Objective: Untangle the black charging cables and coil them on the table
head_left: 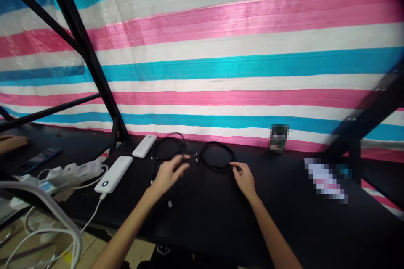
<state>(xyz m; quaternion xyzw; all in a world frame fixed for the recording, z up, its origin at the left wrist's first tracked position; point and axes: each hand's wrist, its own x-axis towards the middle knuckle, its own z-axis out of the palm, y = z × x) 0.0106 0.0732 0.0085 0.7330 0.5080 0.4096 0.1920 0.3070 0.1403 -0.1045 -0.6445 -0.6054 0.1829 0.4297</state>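
Two coiled black cables lie on the black table [205, 201]. My right hand [244, 178] rests at the near right edge of the right coil [217, 156], thumb and forefinger pinching its rim. My left hand [169, 172] hovers over the table just below the left coil [167, 148], fingers spread and slightly blurred, holding nothing. A loose black cable end with a small white plug [169, 204] trails toward me.
Two white power banks [114, 173] [144, 146] lie left of the coils, the nearer one on a white cord. A white power strip [77, 171] sits further left. Another person's hand [11, 143] is at the far left. Black frame bars [85, 50] cross the striped tarp.
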